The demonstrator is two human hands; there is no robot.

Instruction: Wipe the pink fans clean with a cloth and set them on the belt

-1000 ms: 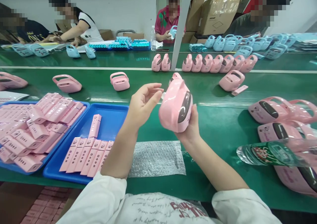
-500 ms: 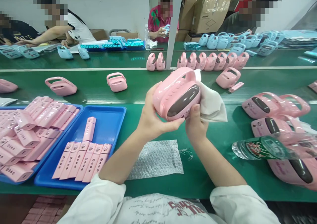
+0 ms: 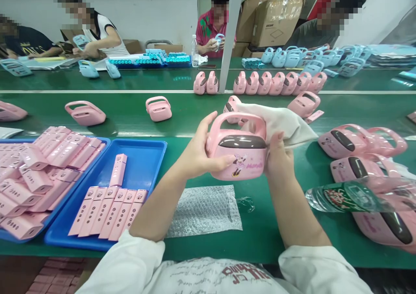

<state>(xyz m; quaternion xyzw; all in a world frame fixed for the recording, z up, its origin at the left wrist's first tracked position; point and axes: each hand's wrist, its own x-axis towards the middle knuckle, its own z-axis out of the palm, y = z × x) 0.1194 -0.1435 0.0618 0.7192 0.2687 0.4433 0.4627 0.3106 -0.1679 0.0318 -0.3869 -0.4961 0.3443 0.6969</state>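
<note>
A pink handled device (image 3: 239, 153) with a dark window and a cartoon print faces me, held upright above the green table. My left hand (image 3: 199, 150) grips its left end, thumb across the front. At its right end my right hand (image 3: 276, 152) is closed on the device together with a white cloth (image 3: 282, 121) that drapes behind and to the right. A sheet of bubble wrap (image 3: 205, 210) lies flat on the table just below my hands.
Two blue trays (image 3: 144, 155) at left hold several pink flat panels (image 3: 110, 207). More pink devices (image 3: 357, 141) and a lying water bottle (image 3: 351, 197) are at right. Further pink units (image 3: 158, 108) sit on the green belt (image 3: 130, 112). Other people work across the belt.
My left hand went from open in the air to gripping the device. The device turned upright to face me, and the white cloth came into view behind it.
</note>
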